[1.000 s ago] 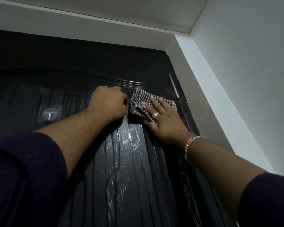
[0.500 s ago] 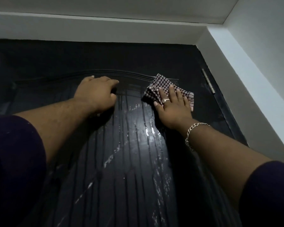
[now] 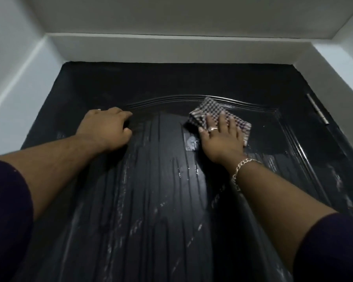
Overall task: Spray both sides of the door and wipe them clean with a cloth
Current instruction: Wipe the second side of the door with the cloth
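A: What is the right hand (image 3: 222, 139) doing?

B: It is lying flat with the fingers (image 3: 222, 121) spread and stretched out, pressing a checked cloth (image 3: 204, 112) against the door (image 3: 151, 200). It is not gripping the cloth, only pinning it under the palm and fingers. A ring (image 3: 213, 129) is showing on one finger and a bracelet (image 3: 239, 171) is hanging at the wrist.

A: And the left hand (image 3: 106, 127)?

B: It is resting on the door well to the left of the cloth, fingers curled loosely inward, nearly a fist. It is touching the panel just under the arched moulding (image 3: 171, 98). Whether anything is inside it, I cannot tell.

A: Where is the cloth sitting?

B: High on the door, its upper corner touching the moulding, right of centre. The hinge (image 3: 317, 108) is well apart, at the right edge. Wet streaks (image 3: 130, 224) are running down the panel below both hands.

A: What is differing from half a second ago?

B: The view is swinging left, so the left wall (image 3: 8, 78) is now showing and the whole top edge of the door is in sight. The two hands are sitting wider apart in the frame. The right hand is keeping the same flat press on the cloth, and the left is staying curled.
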